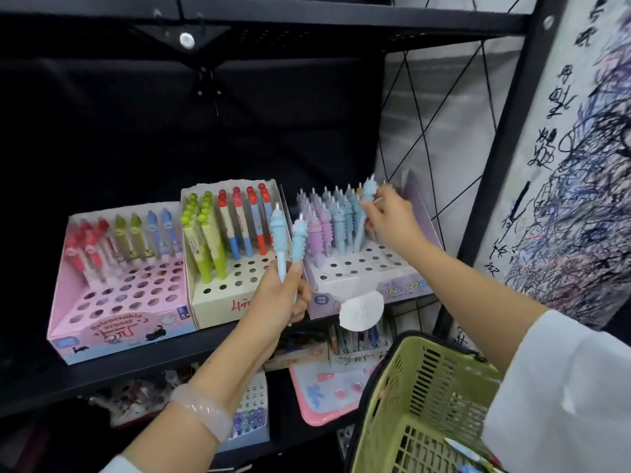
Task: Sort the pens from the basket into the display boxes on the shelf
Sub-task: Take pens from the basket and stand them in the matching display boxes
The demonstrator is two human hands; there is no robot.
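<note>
Basket (420, 404), green and slotted, hangs nearest the viewer from the right forearm, with a few pens (467, 452) lying in its bottom corner. Beyond and left of the basket, the left hand (273, 302) is raised in front of the shelf, fingers curled round two pale blue pens (286, 240) held upright, unicorn tops up. Farther on, above the basket, the right hand (389, 220) reaches over the purple box (368, 278) and pinches a blue pen (369, 189) at the far row, apparently seating it in a hole; its wrist is bent down and the white sleeve (560, 387) trails back toward the basket. Left of the purple box stand the cream box (218, 302) and, farther left, the pink box (112, 332), both partly filled. The main risk, as I judge it, is that the reaching forearm tilts the basket and spills what remains, or that the right hand brushes the crowded neighbouring pens and knocks them askew. The two pens in the left hand are held only low on the barrel and could slip or cross. A blue pen could also miss its hole, since the back row is partly hidden behind taller tops.
</note>
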